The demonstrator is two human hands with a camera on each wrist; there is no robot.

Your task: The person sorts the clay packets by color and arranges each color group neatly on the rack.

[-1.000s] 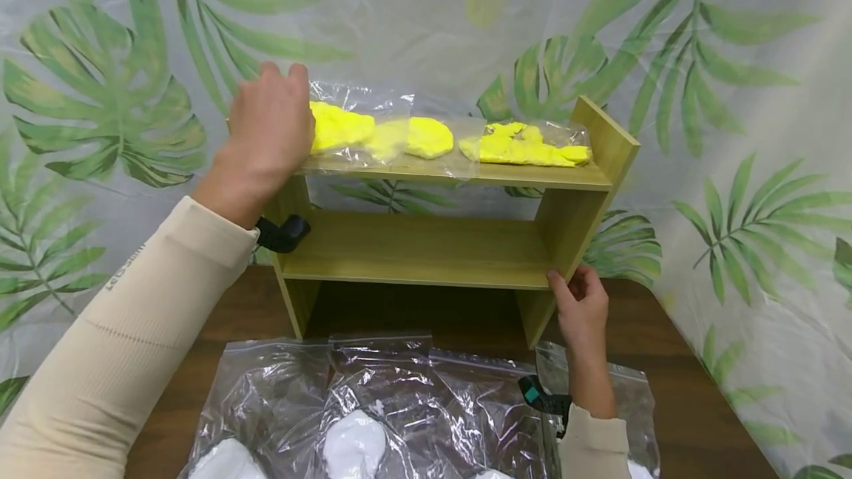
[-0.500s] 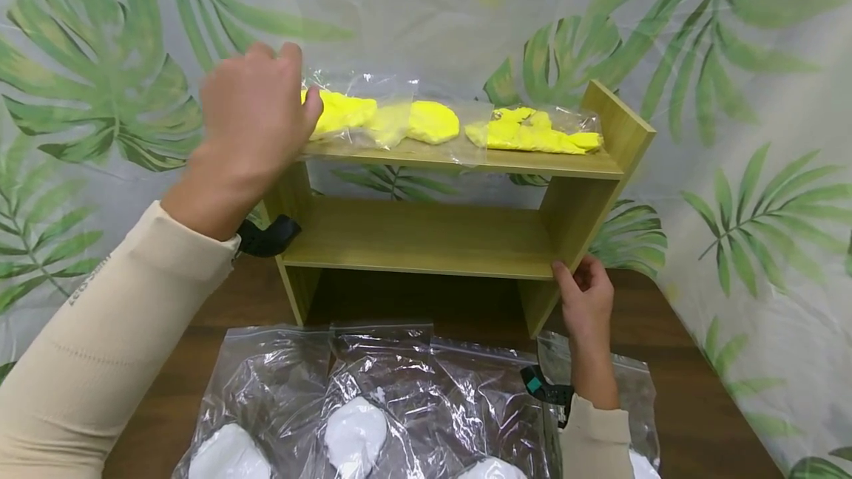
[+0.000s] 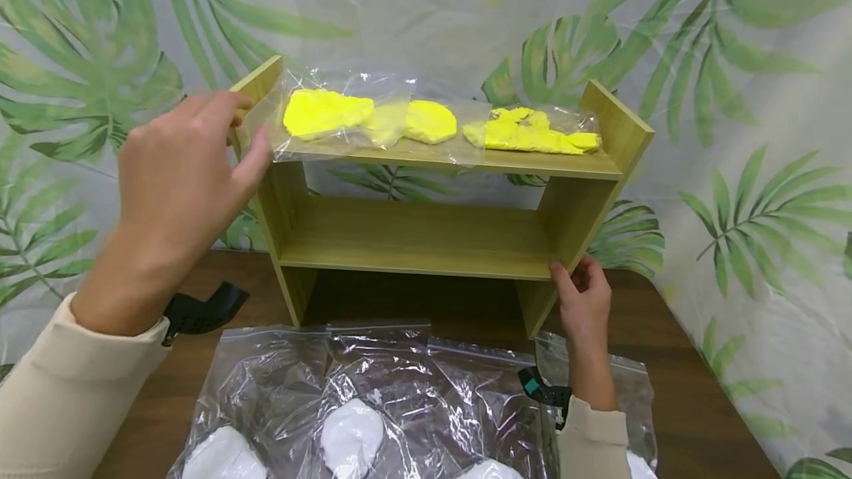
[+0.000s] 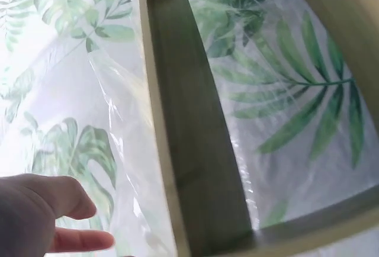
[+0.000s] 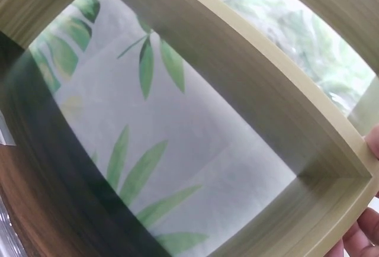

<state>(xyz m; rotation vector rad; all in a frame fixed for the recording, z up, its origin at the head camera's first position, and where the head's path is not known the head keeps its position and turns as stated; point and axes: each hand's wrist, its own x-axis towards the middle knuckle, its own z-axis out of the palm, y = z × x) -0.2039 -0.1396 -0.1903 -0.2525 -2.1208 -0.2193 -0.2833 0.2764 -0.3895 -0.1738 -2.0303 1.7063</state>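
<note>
A small wooden shelf (image 3: 419, 235) stands on the table. Along its top board lie clear plastic bags with bright yellow, clay-like lumps; the leftmost yellow lump (image 3: 326, 113) is in a bag (image 3: 269, 124) whose loose end reaches my left hand. That left hand (image 3: 180, 161) is at the shelf's upper left end, thumb and fingers apart with a gap between them; in the left wrist view its fingers (image 4: 83, 239) stand beside the board's edge. My right hand (image 3: 586, 298) grips the shelf's right side panel at the lower board, thumb in front and fingers behind.
In front of the shelf, several clear zip bags (image 3: 393, 361) with white lumps (image 3: 353, 438) lie side by side on the dark brown table (image 3: 665, 361). A leaf-patterned cloth (image 3: 413, 6) hangs behind. The shelf's raised right end (image 3: 615, 124) bounds the top board.
My left hand has moved left and down off the leftmost yellow lump, its fingers spreading, and uncovers the shelf's left end panel. My right hand keeps its place on the shelf.
</note>
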